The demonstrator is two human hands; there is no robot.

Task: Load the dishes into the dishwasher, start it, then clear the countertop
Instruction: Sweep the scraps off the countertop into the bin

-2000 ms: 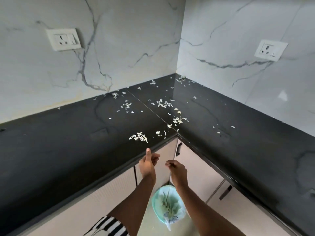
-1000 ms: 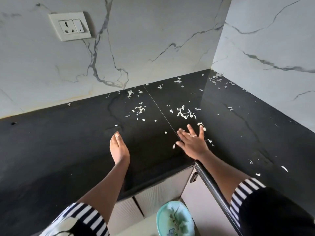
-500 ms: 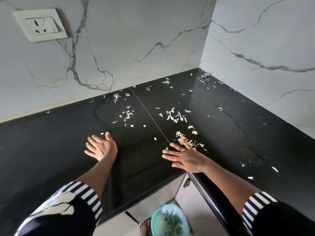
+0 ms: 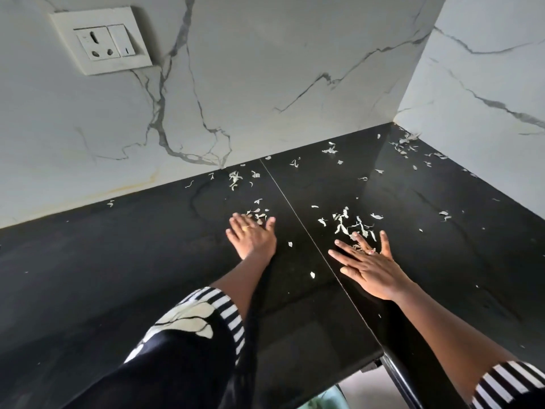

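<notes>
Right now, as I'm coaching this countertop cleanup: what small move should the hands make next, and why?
Probably draw both flat hands back toward the countertop edge, raking scraps along. The left hand and right hand lie open against scrap clusters, and a green container shows below the edge.

I have a single view to work from, the head camera. It sits above the black countertop (image 4: 118, 276) and tilts forward and down into the inner corner where the two marble walls (image 4: 295, 69) meet at upper right. It is close in: both forearms run up from the bottom edge, with the left hand (image 4: 252, 239) and right hand (image 4: 371, 270) near the middle of the frame. The wide lens takes in the wall socket (image 4: 101, 39) at upper left, skewed, and at the bottom it looks just past the counter's front lip.
</notes>
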